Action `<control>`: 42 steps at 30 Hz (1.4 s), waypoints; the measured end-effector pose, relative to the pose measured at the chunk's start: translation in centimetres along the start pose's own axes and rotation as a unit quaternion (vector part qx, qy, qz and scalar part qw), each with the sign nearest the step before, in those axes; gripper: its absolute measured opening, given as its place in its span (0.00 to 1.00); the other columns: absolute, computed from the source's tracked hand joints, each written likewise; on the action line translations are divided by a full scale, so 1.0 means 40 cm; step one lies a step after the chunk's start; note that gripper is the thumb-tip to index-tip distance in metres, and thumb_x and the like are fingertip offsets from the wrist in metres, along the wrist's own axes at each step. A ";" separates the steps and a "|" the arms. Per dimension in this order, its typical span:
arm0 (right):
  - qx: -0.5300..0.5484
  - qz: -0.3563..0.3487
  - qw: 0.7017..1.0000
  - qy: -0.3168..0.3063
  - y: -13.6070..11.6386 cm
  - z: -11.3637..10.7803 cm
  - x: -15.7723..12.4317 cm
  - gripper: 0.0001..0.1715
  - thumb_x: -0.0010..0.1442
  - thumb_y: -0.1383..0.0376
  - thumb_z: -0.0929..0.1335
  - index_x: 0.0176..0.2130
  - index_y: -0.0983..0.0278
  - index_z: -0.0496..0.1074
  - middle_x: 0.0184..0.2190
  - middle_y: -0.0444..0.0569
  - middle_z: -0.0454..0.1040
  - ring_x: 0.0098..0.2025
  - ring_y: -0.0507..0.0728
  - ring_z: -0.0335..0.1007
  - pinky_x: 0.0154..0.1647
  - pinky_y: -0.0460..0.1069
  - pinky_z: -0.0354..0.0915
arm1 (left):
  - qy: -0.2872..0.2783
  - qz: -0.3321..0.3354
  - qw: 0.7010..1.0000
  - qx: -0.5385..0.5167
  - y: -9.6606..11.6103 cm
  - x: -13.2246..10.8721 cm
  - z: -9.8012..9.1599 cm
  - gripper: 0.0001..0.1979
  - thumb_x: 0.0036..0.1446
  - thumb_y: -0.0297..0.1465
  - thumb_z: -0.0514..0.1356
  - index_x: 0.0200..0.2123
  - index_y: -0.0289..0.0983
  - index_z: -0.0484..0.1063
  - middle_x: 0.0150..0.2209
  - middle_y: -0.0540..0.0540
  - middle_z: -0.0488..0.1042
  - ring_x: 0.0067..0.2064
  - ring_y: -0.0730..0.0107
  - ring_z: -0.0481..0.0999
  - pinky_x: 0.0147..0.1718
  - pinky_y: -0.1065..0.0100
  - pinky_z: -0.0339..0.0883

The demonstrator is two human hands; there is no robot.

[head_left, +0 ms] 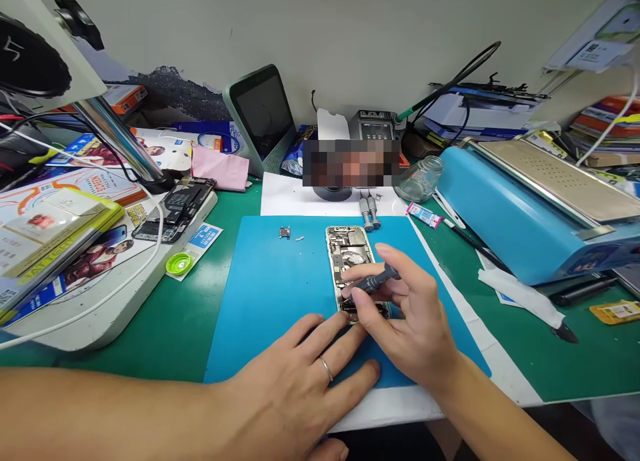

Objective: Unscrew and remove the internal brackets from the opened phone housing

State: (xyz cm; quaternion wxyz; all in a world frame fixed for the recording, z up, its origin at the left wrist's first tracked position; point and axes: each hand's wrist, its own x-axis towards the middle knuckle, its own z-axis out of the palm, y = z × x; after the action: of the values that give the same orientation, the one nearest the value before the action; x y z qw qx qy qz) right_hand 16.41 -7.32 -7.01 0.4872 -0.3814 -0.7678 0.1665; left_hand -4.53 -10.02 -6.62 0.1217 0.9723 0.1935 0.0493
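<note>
An opened phone lies on a blue mat, its inner parts showing. My right hand is over its lower half, fingers closed round a short dark grey screwdriver. The driver is tilted, and its tip is hidden by my fingers. My left hand lies palm down with fingers stretched and apart, fingertips at the phone's near edge. A small dark square part and a tiny pale piece sit on the mat left of the phone.
Two more grey screwdrivers lie beyond the phone. A glass jar and a blue machine stand to the right. On the left are a microscope-like stand's base, another opened phone, boxes and a green cap.
</note>
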 end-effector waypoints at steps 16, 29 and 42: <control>0.035 0.064 0.996 0.050 -0.010 -0.019 -0.001 0.37 0.68 0.77 0.68 0.69 0.55 0.58 0.43 0.47 0.80 0.35 0.52 0.83 0.36 0.47 0.83 | 0.001 0.007 1.000 0.001 0.002 -0.003 0.001 0.37 0.68 0.48 0.62 0.72 0.37 0.57 0.74 0.29 0.58 0.74 0.40 0.57 0.68 0.44 0.60; 0.030 0.079 0.996 0.035 -0.005 -0.027 -0.007 0.37 0.68 0.76 0.68 0.70 0.56 0.58 0.41 0.46 0.80 0.33 0.53 0.82 0.35 0.49 0.83 | 0.003 0.009 1.000 0.001 0.004 -0.007 0.005 0.37 0.69 0.48 0.62 0.72 0.37 0.57 0.74 0.29 0.57 0.75 0.39 0.57 0.67 0.44 0.60; 0.037 0.073 0.996 0.035 -0.004 -0.027 -0.009 0.37 0.68 0.77 0.67 0.70 0.56 0.58 0.41 0.46 0.79 0.33 0.51 0.81 0.34 0.47 0.83 | 0.029 0.001 0.999 0.031 -0.005 -0.013 0.014 0.38 0.72 0.52 0.55 0.74 0.35 0.54 0.74 0.26 0.57 0.77 0.39 0.52 0.70 0.42 0.55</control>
State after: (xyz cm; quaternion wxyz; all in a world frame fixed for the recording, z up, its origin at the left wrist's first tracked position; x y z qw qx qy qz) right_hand 17.39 -7.83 -6.63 0.5140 -0.4237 -0.7138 0.2162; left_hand -4.98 -10.16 -7.23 0.0859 0.9738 0.1977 0.0719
